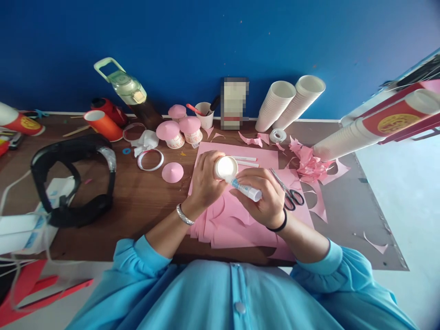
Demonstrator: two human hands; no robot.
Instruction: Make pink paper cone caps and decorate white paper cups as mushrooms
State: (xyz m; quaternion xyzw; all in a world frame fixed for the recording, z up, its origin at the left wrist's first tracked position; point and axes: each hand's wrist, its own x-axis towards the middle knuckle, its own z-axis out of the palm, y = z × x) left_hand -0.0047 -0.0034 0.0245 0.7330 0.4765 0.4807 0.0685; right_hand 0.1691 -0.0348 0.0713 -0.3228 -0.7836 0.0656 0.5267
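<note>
Glue stick [248, 189], white plastic, blue-labelled, is meeting round white paper cup [226, 168] at its rim, over pink paper sheets [237, 234]; right hand [265, 195] is gripping stick, left hand [205, 181] cup. Light, even strokes should be serving best. Glare is hiding which cup end is up. Rear white paper cup [206, 121] is holding black marker [215, 104].

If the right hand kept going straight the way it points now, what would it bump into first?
Most likely the white cup in the left hand. The white tube in the right hand appears to reach its rim, though depth is hard to judge.
</note>
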